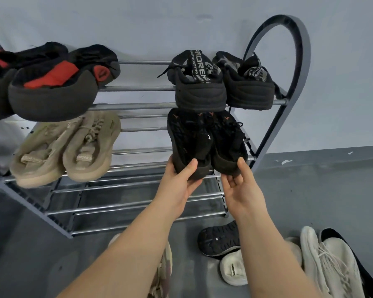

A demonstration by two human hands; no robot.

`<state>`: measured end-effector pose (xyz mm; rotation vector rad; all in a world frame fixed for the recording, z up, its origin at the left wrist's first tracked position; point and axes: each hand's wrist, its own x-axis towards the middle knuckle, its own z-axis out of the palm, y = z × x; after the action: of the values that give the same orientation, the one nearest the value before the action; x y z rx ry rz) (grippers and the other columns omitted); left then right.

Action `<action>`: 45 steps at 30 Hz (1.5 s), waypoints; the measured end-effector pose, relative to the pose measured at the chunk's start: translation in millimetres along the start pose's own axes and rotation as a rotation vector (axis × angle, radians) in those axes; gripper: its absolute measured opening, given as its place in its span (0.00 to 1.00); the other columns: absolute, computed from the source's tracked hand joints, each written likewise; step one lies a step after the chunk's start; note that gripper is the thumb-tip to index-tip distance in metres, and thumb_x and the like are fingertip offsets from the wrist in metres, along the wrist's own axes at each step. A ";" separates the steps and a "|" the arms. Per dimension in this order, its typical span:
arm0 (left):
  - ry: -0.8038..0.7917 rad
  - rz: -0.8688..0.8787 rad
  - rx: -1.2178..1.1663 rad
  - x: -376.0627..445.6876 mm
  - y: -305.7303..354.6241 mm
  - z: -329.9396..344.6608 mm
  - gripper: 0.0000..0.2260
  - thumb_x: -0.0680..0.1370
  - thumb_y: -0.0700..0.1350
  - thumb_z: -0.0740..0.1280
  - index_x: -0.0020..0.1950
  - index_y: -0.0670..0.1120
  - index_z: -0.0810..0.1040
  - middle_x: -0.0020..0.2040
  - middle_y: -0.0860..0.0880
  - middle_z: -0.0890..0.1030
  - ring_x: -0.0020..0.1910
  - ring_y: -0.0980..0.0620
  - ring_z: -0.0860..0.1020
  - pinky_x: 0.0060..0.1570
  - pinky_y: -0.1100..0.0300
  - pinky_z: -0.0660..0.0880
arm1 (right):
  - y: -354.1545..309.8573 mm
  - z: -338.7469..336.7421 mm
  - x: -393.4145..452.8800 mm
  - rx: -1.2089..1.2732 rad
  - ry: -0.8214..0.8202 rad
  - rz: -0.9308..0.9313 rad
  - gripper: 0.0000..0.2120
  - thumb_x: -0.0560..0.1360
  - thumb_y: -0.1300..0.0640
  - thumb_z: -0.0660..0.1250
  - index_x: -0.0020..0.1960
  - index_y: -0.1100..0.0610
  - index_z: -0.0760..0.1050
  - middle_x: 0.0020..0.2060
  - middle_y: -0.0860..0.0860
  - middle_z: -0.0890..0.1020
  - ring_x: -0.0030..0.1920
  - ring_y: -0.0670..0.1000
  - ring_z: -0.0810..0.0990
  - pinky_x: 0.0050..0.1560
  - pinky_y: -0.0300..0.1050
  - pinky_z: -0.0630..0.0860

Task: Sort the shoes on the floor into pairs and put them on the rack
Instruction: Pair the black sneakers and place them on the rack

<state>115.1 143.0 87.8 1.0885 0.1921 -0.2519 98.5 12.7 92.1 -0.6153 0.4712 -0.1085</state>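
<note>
A metal shoe rack (138, 106) stands against the wall. On the right of its second shelf lie two black mesh shoes, heels toward me. My left hand (179, 179) grips the heel of the left black shoe (187, 138), thumb on top. The heel of the right black shoe (228, 138) is held by my right hand (239, 183), thumb up against it and fingers underneath. The top shelf carries a black and red pair (52, 82) at the left and a black strapped pair (220, 82) at the right. A beige pair (69, 151) sits on the second shelf's left.
On the grey floor near me lie loose shoes: a black one sole-up (220, 239), a white heel (233, 269), a white laced sneaker (329, 265), a black shoe (353, 259) behind it and a camouflage shoe (163, 276) under my left arm. The lower shelves (127, 203) hold nothing.
</note>
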 end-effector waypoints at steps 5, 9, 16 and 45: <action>0.037 -0.009 0.260 4.6 0.1 -2.6 0.27 0.76 0.52 0.66 0.73 0.56 0.60 0.61 0.47 0.78 0.46 0.48 0.83 0.49 0.57 0.80 | 2.8 0.7 10.2 -0.039 0.032 -0.058 0.06 0.77 0.56 0.66 0.50 0.59 0.74 0.40 0.51 0.87 0.46 0.46 0.85 0.42 0.38 0.81; 0.075 0.006 0.346 6.8 -3.6 -2.9 0.32 0.75 0.56 0.66 0.75 0.57 0.55 0.64 0.49 0.76 0.44 0.49 0.83 0.49 0.56 0.80 | 6.9 1.2 10.8 -0.098 0.081 -0.113 0.17 0.76 0.53 0.67 0.60 0.58 0.68 0.49 0.54 0.83 0.50 0.49 0.84 0.46 0.41 0.79; 0.166 0.069 0.599 -2.2 -3.9 -3.5 0.41 0.71 0.67 0.63 0.77 0.59 0.43 0.72 0.54 0.69 0.66 0.48 0.74 0.68 0.49 0.68 | 8.4 -0.9 -2.6 -0.403 0.118 -0.033 0.31 0.75 0.44 0.65 0.73 0.55 0.60 0.60 0.52 0.76 0.54 0.50 0.80 0.51 0.44 0.78; -0.494 0.259 2.327 -181.2 -28.9 -66.6 0.33 0.80 0.62 0.50 0.78 0.48 0.41 0.79 0.45 0.41 0.77 0.47 0.41 0.75 0.51 0.39 | -33.2 -105.3 -177.4 -2.340 -0.314 -0.086 0.38 0.76 0.41 0.61 0.78 0.52 0.46 0.75 0.55 0.58 0.73 0.59 0.60 0.71 0.50 0.59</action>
<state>-68.5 209.2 83.3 3.2167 -0.9892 -0.4802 -106.0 -28.4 105.7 -2.8781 0.0352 0.5790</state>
